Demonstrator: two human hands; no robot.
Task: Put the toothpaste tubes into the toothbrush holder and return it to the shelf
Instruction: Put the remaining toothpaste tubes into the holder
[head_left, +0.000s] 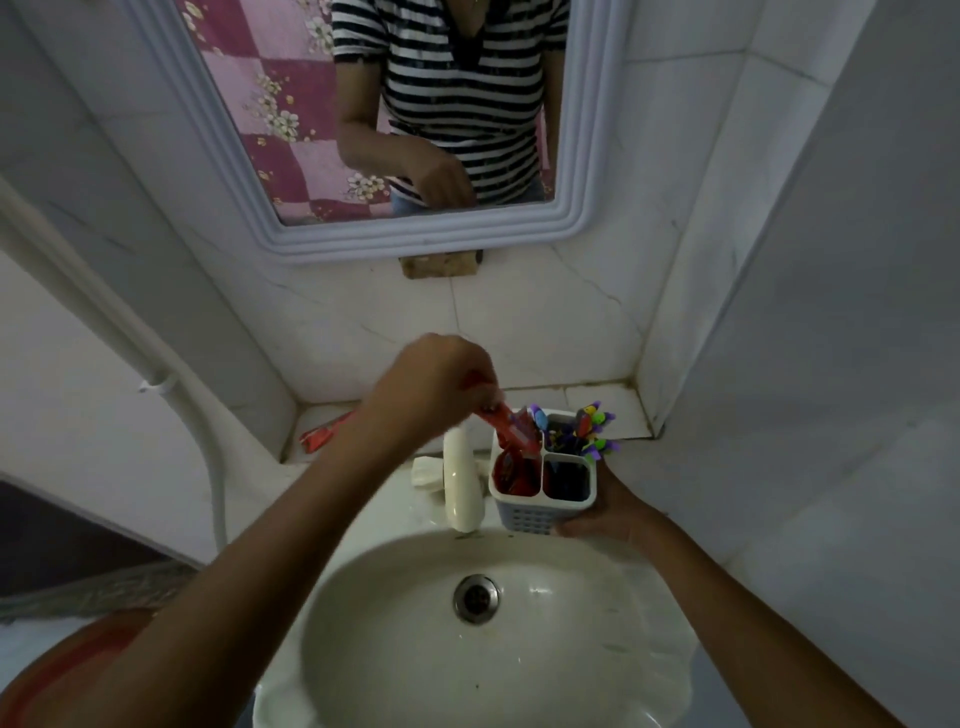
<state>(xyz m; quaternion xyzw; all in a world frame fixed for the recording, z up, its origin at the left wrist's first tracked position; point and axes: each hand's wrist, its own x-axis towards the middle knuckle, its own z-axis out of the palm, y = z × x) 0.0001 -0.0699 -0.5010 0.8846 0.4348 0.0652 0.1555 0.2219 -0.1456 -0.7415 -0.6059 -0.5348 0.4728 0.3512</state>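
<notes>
A white slotted toothbrush holder with three compartments is held just above the sink's back rim by my right hand, which grips its lower right side. Colourful toothbrushes stick out of its back right compartment. My left hand is shut on a red toothpaste tube, tilted with its lower end inside the holder's left compartment, where more red packaging shows. A second red toothpaste tube lies on the tiled shelf at the left, behind my left forearm.
A white tap stands just left of the holder above the white sink. A framed mirror hangs on the tiled wall above the shelf. A white pipe runs down the left wall. Something red sits at the bottom left.
</notes>
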